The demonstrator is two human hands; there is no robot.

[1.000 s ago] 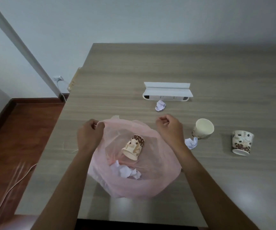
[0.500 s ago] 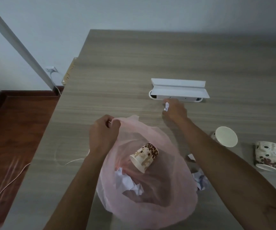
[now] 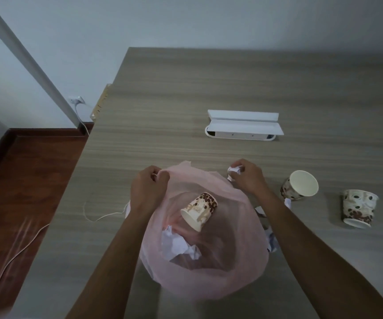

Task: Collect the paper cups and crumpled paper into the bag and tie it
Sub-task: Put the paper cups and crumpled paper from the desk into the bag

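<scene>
1. the right hand (image 3: 247,178) pinches a crumpled paper ball (image 3: 233,173) in curled fingers, at the bag's 1 o'clock rim.
2. the left hand (image 3: 149,189) is clenched on the pink bag (image 3: 232,268) at its 11 o'clock rim, holding the mouth open.
3. inside the bag a patterned paper cup (image 3: 199,210) lies tilted, mouth toward 7 o'clock; crumpled white paper (image 3: 176,245) sits just below it at 6 o'clock.
4. at the bag's 3 o'clock edge, more crumpled paper (image 3: 271,242) lies on the table (image 3: 185,93), partly hidden by the right forearm.
5. further toward 3 o'clock a cup lying on its side (image 3: 300,185) shows its open mouth; beyond it an upside-down cup (image 3: 358,209) stands apart.
6. at 12 o'clock, well apart, lies a white box (image 3: 243,125).
7. at 9 o'clock a thin white cord (image 3: 98,217) curls on the table.
</scene>
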